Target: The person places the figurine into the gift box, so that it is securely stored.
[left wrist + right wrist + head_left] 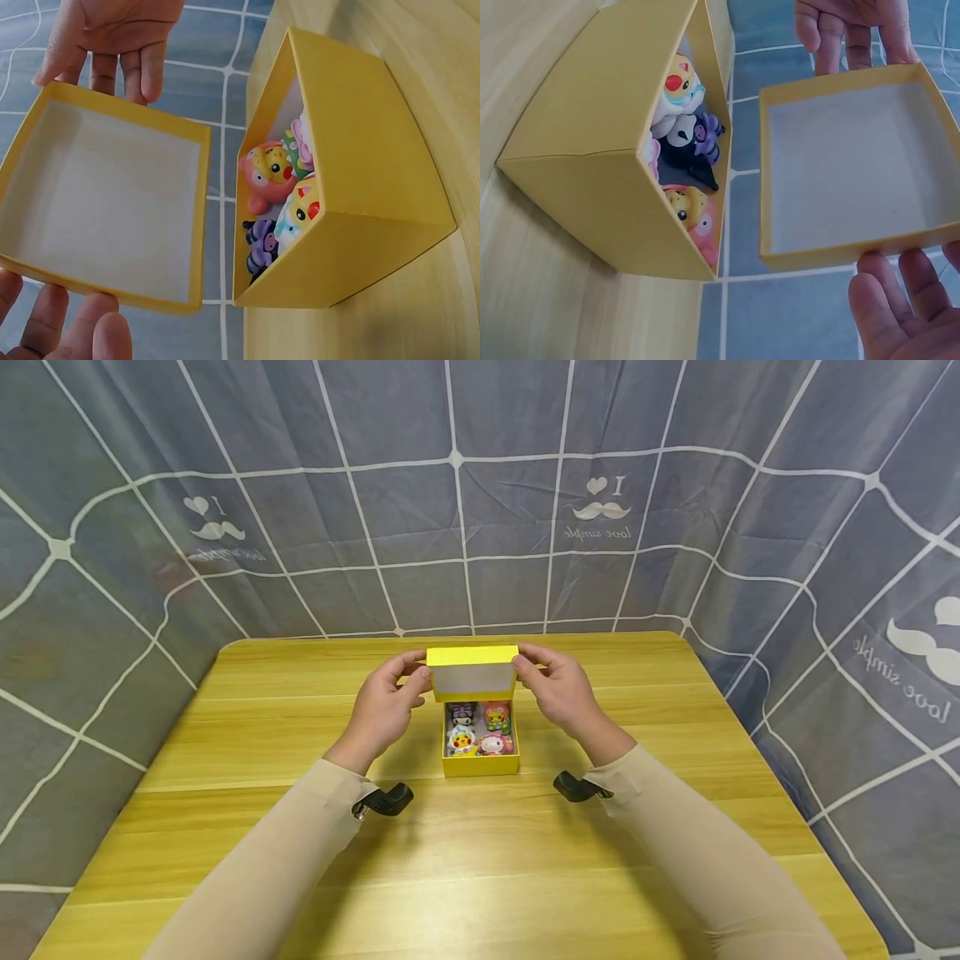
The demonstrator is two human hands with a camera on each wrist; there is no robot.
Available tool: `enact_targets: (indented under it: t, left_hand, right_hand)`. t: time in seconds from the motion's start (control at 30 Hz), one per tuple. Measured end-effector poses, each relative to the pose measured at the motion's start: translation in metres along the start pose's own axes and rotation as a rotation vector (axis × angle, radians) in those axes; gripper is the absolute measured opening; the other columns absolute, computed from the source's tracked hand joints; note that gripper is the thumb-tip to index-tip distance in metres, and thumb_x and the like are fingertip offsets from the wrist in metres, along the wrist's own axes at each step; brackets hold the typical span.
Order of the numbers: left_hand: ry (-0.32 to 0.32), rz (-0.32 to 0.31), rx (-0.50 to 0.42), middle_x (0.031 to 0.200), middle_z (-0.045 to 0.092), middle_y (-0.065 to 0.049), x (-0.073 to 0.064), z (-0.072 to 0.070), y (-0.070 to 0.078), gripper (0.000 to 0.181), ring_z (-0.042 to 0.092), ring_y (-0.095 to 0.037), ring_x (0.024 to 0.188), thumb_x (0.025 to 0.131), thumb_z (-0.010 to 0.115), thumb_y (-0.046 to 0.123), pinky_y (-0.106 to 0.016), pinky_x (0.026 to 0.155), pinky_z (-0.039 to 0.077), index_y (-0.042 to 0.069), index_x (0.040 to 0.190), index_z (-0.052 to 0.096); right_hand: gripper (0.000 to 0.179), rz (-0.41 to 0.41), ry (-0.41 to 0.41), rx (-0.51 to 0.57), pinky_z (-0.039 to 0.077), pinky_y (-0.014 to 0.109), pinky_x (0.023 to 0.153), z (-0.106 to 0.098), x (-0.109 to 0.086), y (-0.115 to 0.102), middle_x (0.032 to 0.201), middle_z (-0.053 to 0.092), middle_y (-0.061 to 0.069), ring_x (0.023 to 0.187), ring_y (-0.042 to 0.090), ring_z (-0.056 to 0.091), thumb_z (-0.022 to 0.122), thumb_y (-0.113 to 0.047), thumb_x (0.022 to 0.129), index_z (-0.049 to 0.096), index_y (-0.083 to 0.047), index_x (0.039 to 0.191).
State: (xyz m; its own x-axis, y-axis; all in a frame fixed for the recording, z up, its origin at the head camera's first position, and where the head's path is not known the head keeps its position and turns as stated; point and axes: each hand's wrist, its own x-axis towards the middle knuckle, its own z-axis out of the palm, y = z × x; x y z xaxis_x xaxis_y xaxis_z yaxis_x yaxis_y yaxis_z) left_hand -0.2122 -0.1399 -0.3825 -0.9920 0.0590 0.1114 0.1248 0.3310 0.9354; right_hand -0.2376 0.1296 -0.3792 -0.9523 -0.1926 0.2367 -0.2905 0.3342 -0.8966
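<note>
A yellow box lid with a pale inside is held tilted above the back of a yellow box. My left hand grips the lid's left side, thumb in front and fingers behind. On the opposite side my right hand pinches the lid the same way. Inside the box sit several small toy figurines: a purple-and-black one, a pink-hooded yellow one, a white-hooded yellow one and a pink-and-white one. In both wrist views the lid is apart from the box.
The box stands on a wood-grain table. A grey-blue curtain with white lines hangs behind the table and along both sides. Black straps are worn at the cuffs of both sleeves.
</note>
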Motion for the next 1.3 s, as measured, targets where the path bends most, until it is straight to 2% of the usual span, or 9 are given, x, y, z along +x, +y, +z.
enact_targets:
  t: [0.3,0.5,0.63,0.73,0.83,0.93,1.03,1.2,1.3]
  left_hand:
    - [-0.020,-0.004,0.010,0.151,0.057,-0.011,-0.003,-0.001,-0.001,0.048,0.069,-0.030,0.128,0.112,0.054,0.034,-0.046,0.103,0.059,0.017,0.156,0.052]
    - [-0.038,-0.005,-0.024,0.151,0.056,-0.010,-0.004,0.000,-0.002,0.047,0.067,-0.032,0.130,0.111,0.056,0.031,-0.045,0.104,0.058,0.016,0.155,0.053]
    - [-0.041,0.005,-0.021,0.152,0.056,-0.011,-0.005,0.000,-0.003,0.047,0.068,-0.034,0.128,0.110,0.058,0.031,-0.046,0.107,0.056,0.017,0.155,0.054]
    - [-0.038,0.008,0.000,0.151,0.056,-0.010,-0.006,0.000,-0.005,0.047,0.069,-0.035,0.124,0.109,0.060,0.034,-0.049,0.108,0.055,0.019,0.154,0.055]
    - [-0.034,0.010,0.007,0.149,0.057,-0.011,-0.006,0.000,-0.007,0.047,0.069,-0.036,0.122,0.109,0.060,0.035,-0.051,0.107,0.055,0.018,0.153,0.057]
    - [-0.027,0.007,0.006,0.147,0.058,-0.011,-0.007,0.001,-0.008,0.044,0.069,-0.035,0.122,0.109,0.061,0.034,-0.051,0.106,0.056,0.017,0.149,0.059]
    - [-0.025,0.001,-0.007,0.148,0.059,-0.009,-0.008,0.002,-0.007,0.041,0.068,-0.034,0.125,0.108,0.062,0.032,-0.050,0.106,0.056,0.016,0.146,0.062]
    - [-0.022,-0.007,-0.031,0.148,0.060,-0.007,-0.008,0.004,-0.007,0.037,0.066,-0.029,0.129,0.108,0.063,0.029,-0.045,0.099,0.056,0.014,0.142,0.063]
    - [-0.020,-0.011,-0.032,0.149,0.059,-0.006,-0.008,0.005,-0.007,0.036,0.065,-0.027,0.131,0.108,0.064,0.028,-0.039,0.097,0.055,0.013,0.141,0.063]
  right_hand:
    - [0.044,-0.013,-0.007,0.006,0.059,0.050,0.101,0.000,-0.004,0.002,0.139,0.064,0.023,0.111,0.045,0.072,0.061,-0.020,0.109,0.060,0.001,0.147]
    - [0.043,-0.003,-0.010,-0.001,0.061,0.047,0.098,-0.001,-0.007,0.003,0.140,0.065,0.021,0.110,0.040,0.074,0.063,-0.021,0.108,0.062,-0.004,0.147]
    - [0.042,0.014,-0.017,-0.010,0.062,0.038,0.082,-0.001,-0.008,0.002,0.137,0.066,0.018,0.110,0.037,0.074,0.064,-0.023,0.107,0.064,-0.008,0.146]
    - [0.041,0.019,-0.020,-0.020,0.054,0.031,0.070,-0.001,-0.010,0.002,0.136,0.065,0.017,0.109,0.036,0.073,0.065,-0.022,0.106,0.065,-0.010,0.145]
    - [0.041,0.012,-0.020,-0.029,0.054,0.032,0.075,0.000,-0.011,0.004,0.138,0.065,0.017,0.111,0.036,0.072,0.066,-0.022,0.105,0.065,-0.009,0.144]
    - [0.041,0.002,-0.021,-0.018,0.059,0.040,0.091,0.001,-0.013,0.005,0.140,0.065,0.018,0.114,0.036,0.071,0.066,-0.019,0.105,0.065,-0.007,0.144]
    - [0.040,-0.005,-0.024,0.015,0.058,0.047,0.103,0.002,-0.014,0.006,0.144,0.063,0.017,0.123,0.036,0.069,0.067,-0.015,0.104,0.065,-0.006,0.143]
    - [0.039,-0.003,-0.028,0.060,0.055,0.050,0.108,0.004,-0.015,0.006,0.149,0.061,0.016,0.132,0.037,0.064,0.067,-0.011,0.104,0.065,-0.003,0.142]
    - [0.037,-0.004,-0.020,0.062,0.057,0.045,0.106,0.005,-0.016,0.006,0.146,0.062,0.017,0.130,0.036,0.065,0.066,-0.012,0.104,0.066,-0.002,0.140]
